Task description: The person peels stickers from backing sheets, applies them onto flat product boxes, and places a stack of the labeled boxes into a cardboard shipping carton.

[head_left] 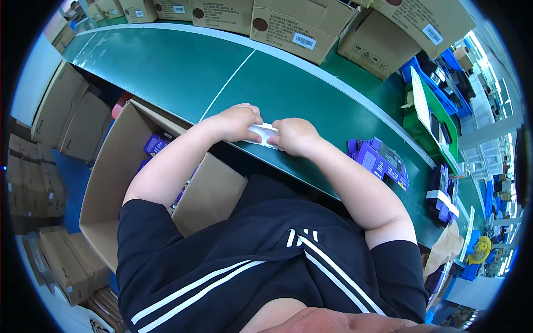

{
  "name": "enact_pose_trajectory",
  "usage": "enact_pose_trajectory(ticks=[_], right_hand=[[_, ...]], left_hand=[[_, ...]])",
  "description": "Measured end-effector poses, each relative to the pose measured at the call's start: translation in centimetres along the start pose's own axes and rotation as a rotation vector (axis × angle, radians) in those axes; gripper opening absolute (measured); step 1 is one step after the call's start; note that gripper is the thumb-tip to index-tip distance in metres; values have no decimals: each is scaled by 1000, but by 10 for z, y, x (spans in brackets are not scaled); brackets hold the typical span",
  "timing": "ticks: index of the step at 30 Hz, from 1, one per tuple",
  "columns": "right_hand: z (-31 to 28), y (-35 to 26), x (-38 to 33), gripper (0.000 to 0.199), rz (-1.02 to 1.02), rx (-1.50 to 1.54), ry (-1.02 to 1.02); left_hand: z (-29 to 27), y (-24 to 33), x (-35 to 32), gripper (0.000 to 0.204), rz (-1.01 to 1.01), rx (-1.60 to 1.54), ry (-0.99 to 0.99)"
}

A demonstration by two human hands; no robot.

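Between my hands, at the near edge of the green table, is a small flat white piece, perhaps a plastic or card tray. My left hand grips its left end, with the thumb on the near face and the fingers curled over the far side. At the right end my right hand pinches it in the same way. The fingers hide both ends, so its exact kind cannot be made out. To the right of my right forearm lie several purple printed cartons, some of them flattened.
An open cardboard box with purple packages inside stands below the table at my left. Brown cartons line the far side. At the right are a green bin, blue trays and a banded purple bundle.
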State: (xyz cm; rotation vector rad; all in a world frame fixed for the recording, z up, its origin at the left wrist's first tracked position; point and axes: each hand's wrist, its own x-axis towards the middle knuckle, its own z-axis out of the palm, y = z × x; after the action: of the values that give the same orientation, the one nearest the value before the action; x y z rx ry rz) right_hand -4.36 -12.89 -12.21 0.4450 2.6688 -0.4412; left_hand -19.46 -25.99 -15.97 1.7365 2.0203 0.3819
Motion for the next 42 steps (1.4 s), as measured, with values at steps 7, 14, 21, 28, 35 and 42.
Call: enact_pose_trajectory(ticks=[7,14,21,28,35,42], right_hand=[[1,-1,6,32,-12,-23,-23],[1,-3,12,31,8,-7,-18],[13,6,14,32,-56,7,63],[6,13,15,34,-88,34,19],[-39,51,-40,40,-112,372,82],[-25,80,-116,34,-381,1257,27]], left_hand=[[-16,-11,-12,25,4,123,-63],[-13,-17,-4,24,-3,68,-55],[-33,-20,-14,24,-38,110,-133],[-30,-26,-16,22,-122,107,-79],[-36,-16,-42,23,-86,-306,302],[-38,88,-72,28,368,-915,588]])
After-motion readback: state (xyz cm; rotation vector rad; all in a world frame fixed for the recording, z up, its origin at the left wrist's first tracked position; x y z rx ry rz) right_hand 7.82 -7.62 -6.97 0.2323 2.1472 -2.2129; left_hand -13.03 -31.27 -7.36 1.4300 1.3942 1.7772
